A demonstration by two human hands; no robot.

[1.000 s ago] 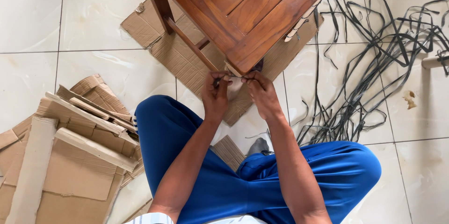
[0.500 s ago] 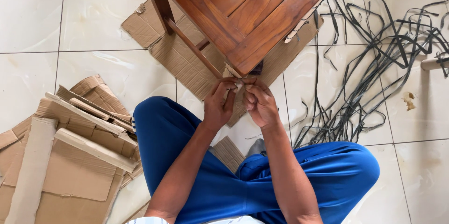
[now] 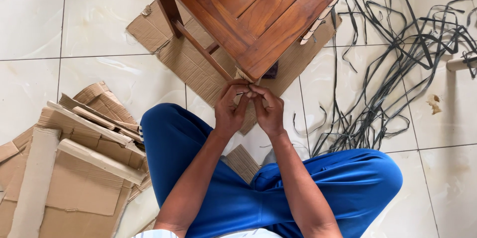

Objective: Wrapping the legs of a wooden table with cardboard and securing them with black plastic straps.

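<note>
A heap of torn cardboard pieces (image 3: 74, 163) lies at eight o'clock; the left hand (image 3: 229, 108) and right hand (image 3: 268, 111) meet fingertip to fingertip, pinching a cardboard wrap (image 3: 242, 76) on the near corner leg of the wooden table (image 3: 258, 14) at twelve o'clock; a hard tug could likely tear the wrap short or scrape a knuckle on the corner; black plastic straps (image 3: 397, 69) tangle at two o'clock; the floor is glossy cream tile (image 3: 99, 79), indoors.
</note>
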